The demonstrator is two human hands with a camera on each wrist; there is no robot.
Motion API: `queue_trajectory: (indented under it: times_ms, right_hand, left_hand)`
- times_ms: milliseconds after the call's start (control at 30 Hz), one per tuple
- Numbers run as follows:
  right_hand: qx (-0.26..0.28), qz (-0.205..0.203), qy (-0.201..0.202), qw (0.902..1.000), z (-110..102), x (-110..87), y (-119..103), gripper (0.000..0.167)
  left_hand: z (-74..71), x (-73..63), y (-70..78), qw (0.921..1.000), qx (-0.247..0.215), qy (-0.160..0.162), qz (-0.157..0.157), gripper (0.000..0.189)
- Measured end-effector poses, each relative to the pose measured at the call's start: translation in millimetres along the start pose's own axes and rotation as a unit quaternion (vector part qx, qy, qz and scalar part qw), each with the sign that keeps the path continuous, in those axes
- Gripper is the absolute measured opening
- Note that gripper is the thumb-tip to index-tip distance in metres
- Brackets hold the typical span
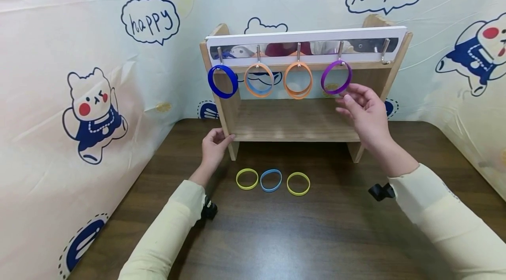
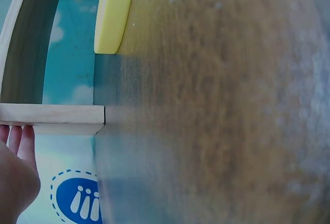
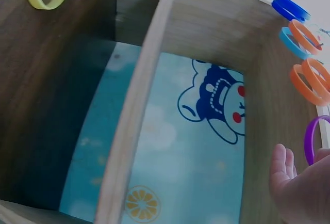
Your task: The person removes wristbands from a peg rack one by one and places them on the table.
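Note:
A purple silicone wristband (image 1: 336, 91) hangs from a hook of the wooden rack (image 1: 292, 139). My right hand (image 1: 367, 113) is at its lower right edge, with the fingers loosely spread and the fingertips right by the band. The right wrist view shows those fingers (image 3: 279, 164) extended beside the purple band (image 3: 309, 141). With the left hand (image 1: 213, 150), I hold the rack's left side panel low down, thumb at its front edge. Seen from the left wrist, the fingers (image 2: 28, 144) lie against the panel's outer face (image 2: 56, 113).
Other hooks carry a dark blue band (image 1: 212, 87), orange and light blue bands (image 1: 258, 94), and orange bands (image 1: 298, 95). The rightmost hook (image 1: 384, 52) is bare. In front, a yellow band (image 1: 247, 188), a light blue band (image 1: 271, 190) and another yellow band (image 1: 298, 194) lie on the table (image 1: 276, 236).

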State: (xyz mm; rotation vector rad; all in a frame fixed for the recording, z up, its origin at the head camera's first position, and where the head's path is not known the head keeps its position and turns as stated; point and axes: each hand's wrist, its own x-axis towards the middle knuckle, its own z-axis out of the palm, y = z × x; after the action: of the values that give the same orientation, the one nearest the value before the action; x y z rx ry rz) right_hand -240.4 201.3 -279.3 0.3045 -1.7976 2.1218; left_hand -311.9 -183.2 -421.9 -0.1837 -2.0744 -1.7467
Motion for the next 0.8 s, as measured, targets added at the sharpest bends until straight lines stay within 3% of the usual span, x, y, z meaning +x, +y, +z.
queue_trajectory:
  times_ms: [500,600,733,800]
  right_hand:
    - [0.024,0.012,0.014,0.9995,7,8.8,-11,0.033]
    - [0.027,0.012,0.017,0.9994,8,9.5,-12,0.031]
    - [0.028,0.015,0.022,0.9993,10,9.7,-13,0.03]
    - [0.028,0.016,0.025,0.9992,10,9.5,-14,0.03]
  left_hand:
    - [0.0,0.5,0.6,1.0,-0.003,0.002,-0.004,0.031]
    - [-0.5,-3.5,13.8,0.9999,-0.002,-0.006,-0.013,0.031]
    - [-1.0,-3.2,12.7,0.9999,0.005,-0.008,-0.011,0.033]
    - [-0.8,-1.1,4.8,1.0,0.007,-0.004,-0.002,0.034]
